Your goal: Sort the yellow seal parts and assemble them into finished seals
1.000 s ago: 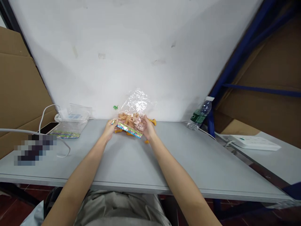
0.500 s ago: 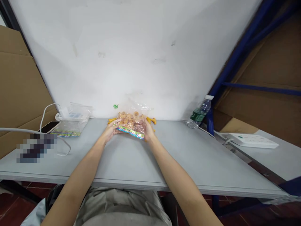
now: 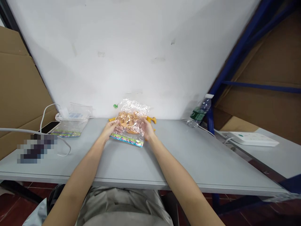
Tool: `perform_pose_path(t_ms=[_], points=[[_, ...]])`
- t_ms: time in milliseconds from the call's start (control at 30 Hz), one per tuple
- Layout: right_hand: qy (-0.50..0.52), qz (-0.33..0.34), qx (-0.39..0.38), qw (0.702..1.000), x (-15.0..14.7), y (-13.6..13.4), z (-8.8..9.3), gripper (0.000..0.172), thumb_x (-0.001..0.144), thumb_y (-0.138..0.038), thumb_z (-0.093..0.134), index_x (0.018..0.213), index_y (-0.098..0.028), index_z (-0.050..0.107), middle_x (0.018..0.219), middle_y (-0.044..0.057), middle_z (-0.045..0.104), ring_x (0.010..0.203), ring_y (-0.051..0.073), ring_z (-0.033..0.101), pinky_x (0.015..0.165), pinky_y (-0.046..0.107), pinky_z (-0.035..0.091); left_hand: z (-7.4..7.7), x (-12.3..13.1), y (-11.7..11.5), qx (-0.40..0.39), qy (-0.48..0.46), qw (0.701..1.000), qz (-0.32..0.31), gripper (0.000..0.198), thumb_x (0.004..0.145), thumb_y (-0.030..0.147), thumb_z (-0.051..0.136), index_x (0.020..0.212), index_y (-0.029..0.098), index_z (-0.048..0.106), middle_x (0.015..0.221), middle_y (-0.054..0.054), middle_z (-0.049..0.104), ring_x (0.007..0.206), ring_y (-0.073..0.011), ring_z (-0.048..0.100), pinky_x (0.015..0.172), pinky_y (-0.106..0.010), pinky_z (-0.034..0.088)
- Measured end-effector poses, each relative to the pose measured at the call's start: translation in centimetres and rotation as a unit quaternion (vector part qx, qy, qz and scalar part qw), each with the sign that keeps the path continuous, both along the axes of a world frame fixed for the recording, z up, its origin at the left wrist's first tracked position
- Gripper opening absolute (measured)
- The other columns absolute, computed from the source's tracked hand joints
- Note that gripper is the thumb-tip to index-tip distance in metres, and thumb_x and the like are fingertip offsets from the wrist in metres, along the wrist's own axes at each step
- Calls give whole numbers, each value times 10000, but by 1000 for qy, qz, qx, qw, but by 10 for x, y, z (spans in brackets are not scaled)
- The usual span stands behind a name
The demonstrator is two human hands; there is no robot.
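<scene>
A clear plastic bag (image 3: 134,106) with a colourful printed strip along its near edge stands out at the back of the table. Several orange-yellow pieces show through the film, too small and glossy to name. My left hand (image 3: 110,129) grips the bag's left side, thumb on top and fingers partly seen through the plastic. On the right side, my right hand (image 3: 147,128) is closed on the same bag. Behind and beside the bag lie more yellow pieces (image 3: 151,120), one poking out past each hand. A small green piece (image 3: 115,106) shows by the wall, left of the bag.
At the left lie a second clear bag (image 3: 68,128), a phone (image 3: 50,127) and a white cable (image 3: 67,145). A plastic bottle (image 3: 199,112) leans by the blue frame (image 3: 210,121) on the right. A white power strip (image 3: 254,138) rests beyond it. Cardboard (image 3: 21,91) borders the left.
The bag has tilted in my hands: its printed strip has come lower and nearer to me, and more of its clear face shows. Both hands keep their hold.
</scene>
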State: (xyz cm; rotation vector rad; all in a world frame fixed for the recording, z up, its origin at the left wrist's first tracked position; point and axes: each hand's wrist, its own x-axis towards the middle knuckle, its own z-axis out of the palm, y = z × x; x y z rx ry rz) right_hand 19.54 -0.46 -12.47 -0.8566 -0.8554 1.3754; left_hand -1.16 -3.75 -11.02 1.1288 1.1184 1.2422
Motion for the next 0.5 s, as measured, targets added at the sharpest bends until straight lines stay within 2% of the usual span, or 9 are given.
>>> perform_pose_path(t_ms=[100, 267, 333, 367, 433, 500], points=[[49, -12, -24, 998, 2, 0, 0, 136, 799, -351, 634, 785, -232, 570, 693, -7, 675, 618, 161, 635, 566, 284, 521, -5, 0, 2, 29, 45, 998, 13, 359, 741, 533, 719, 747, 181, 648, 480, 10, 609, 422, -137, 565, 490, -250, 457], [20, -72, -26, 997, 5, 1, -1, 140, 773, -297, 666, 735, -232, 549, 631, -31, 625, 494, 119, 546, 446, 238, 460, -11, -6, 6, 65, 110, 991, 44, 347, 778, 531, 681, 719, 190, 664, 342, 54, 438, 373, -111, 463, 477, -223, 398], [27, -106, -14, 994, 7, 2, 0, 182, 755, -278, 696, 699, -224, 532, 578, -60, 568, 441, 82, 470, 411, 203, 407, -10, -8, 8, 53, 73, 995, 46, 378, 763, 562, 685, 760, 184, 670, 357, 58, 444, 383, -105, 469, 483, -214, 405], [40, -119, -6, 992, 8, 4, 0, 205, 746, -273, 710, 683, -220, 522, 556, -73, 539, 421, 67, 430, 398, 191, 380, -9, -9, 8, 39, 35, 998, 34, 424, 762, 599, 667, 799, 177, 674, 395, 42, 496, 412, -112, 505, 493, -217, 422], [75, -135, 15, 988, 10, 6, 0, 229, 734, -290, 731, 681, -214, 522, 550, -86, 519, 412, 53, 392, 393, 183, 359, -6, -10, 8, 8, -60, 998, -18, 564, 783, 695, 573, 920, 158, 676, 563, -23, 645, 532, -150, 608, 535, -240, 475], [108, -147, 34, 983, 10, 8, -1, 233, 729, -329, 743, 712, -215, 540, 587, -83, 554, 444, 60, 440, 419, 188, 394, -4, -9, 6, -24, -125, 987, -102, 694, 811, 761, 448, 1054, 144, 652, 781, -95, 726, 668, -199, 673, 573, -283, 519]])
